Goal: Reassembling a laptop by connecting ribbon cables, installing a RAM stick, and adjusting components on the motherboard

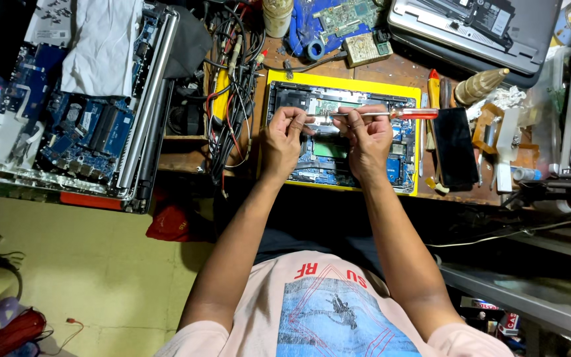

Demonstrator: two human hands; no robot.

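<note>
An opened yellow laptop [342, 87] lies on the wooden bench, its blue circuit board exposed. My right hand [369, 140] grips a screwdriver [391, 114] with a red clear handle, its shaft pointing left over the board. My left hand [283, 140] pinches a small silver part at the screwdriver's tip, above the middle of the board. Both hands hover close together over the laptop's inside.
A black phone [455, 147] and a second red-yellow screwdriver [433, 86] lie right of the laptop. A tangle of cables [232, 99] sits to its left. Stacked opened laptops [74, 106] stand far left, another laptop base [477, 30] at the back right.
</note>
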